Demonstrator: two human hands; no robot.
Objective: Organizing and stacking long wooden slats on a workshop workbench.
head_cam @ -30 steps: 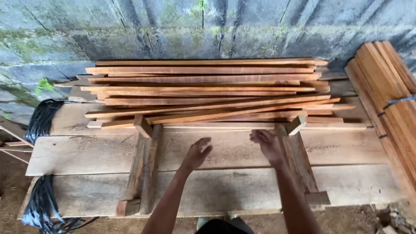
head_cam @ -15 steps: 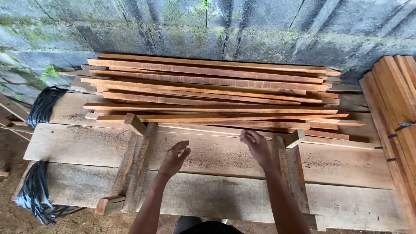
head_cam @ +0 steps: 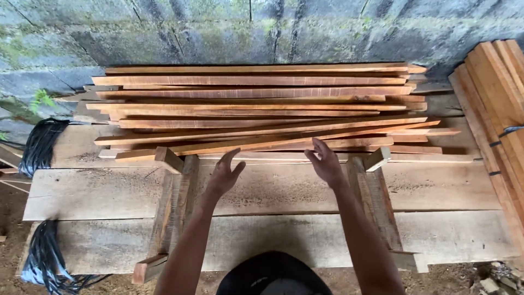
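Just beyond both hands' fingers [head_cam: 318, 146]: wood slats [head_cam: 256, 112]

Reddish-orange wooden slats [head_cam: 256, 112] with fine darker grain lay across pale grey-brown planks [head_cam: 262, 191] speckled with dark spots, against a mottled grey-blue wall [head_cam: 218, 33] streaked with green, while black straps [head_cam: 41, 145] hung glossy beside bare brown dirt [head_cam: 11, 229].

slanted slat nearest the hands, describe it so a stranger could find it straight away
Start at the pile of reddish slats on the plank table by the grey wall. Go to its front edge, just beyond the left hand and right hand. The slanted slat crosses diagonally, right end farther back, while the back slats lie parallel.
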